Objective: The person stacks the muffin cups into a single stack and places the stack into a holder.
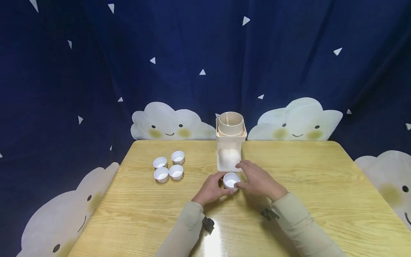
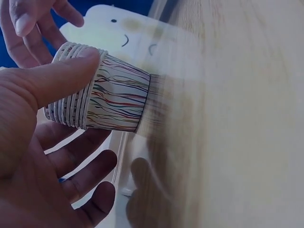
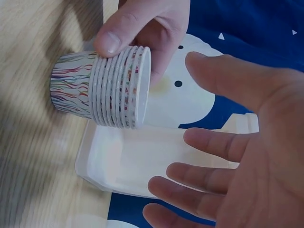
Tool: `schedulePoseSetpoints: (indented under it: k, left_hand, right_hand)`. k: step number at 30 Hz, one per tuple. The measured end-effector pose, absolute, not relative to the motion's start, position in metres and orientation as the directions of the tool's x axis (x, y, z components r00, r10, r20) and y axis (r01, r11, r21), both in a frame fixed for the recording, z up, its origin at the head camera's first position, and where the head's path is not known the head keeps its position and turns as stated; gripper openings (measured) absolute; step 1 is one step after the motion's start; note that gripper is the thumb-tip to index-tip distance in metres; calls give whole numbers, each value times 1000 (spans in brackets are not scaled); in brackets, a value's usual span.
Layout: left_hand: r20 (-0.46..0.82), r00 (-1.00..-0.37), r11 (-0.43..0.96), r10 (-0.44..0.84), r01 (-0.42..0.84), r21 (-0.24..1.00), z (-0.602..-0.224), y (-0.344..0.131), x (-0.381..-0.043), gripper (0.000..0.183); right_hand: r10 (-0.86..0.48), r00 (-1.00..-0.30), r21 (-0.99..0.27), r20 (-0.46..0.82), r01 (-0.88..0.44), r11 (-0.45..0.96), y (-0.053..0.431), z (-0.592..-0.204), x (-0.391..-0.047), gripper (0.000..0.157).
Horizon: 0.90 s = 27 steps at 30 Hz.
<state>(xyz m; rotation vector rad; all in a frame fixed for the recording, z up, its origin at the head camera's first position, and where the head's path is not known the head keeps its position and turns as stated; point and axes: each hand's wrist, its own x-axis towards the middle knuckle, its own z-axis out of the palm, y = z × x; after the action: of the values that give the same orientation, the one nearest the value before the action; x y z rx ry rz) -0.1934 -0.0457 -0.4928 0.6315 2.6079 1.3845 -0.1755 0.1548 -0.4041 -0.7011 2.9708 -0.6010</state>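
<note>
A stack of nested paper cups [image 1: 231,181], white inside, stands on the wooden table. Fine coloured wavy lines cover the wall of the lowest cup [image 2: 121,97]. My left hand [image 1: 212,190] grips the stack from the left, its thumb pressed to the rims in the left wrist view. To the right is my right hand [image 1: 258,180], fingers spread and apart from the cups [image 3: 116,90] in the right wrist view. Just behind the stack is a cream plastic stand [image 1: 229,160] with a round open holder [image 1: 231,125] on top.
Several white paper cups [image 1: 161,174] stand in a cluster on the left part of the table [image 1: 128,214]. Along the back edge runs a dark blue curtain [image 1: 192,46] with smiling white clouds [image 1: 295,121].
</note>
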Motion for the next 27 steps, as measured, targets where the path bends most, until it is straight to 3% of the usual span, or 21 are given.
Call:
schedulePoseSetpoints:
  k: [10,20,27]
  left_hand:
    - [77,-907,548,413,315,775,-485,-57,-187,64]
    - [63,-937,613,344,275,741,-462,-87,-167,57]
    - [91,-932,648,350,311,695,-449,-101,-152,54]
  right_hand:
    - [-434,-897,-379,80,-430,819,161,-402,-174,62]
    - [-424,-900,-409,102,-426,807,172,-404,-173,57]
    - [-428,-898,-426,99,-427,798,177,-404,-171,52]
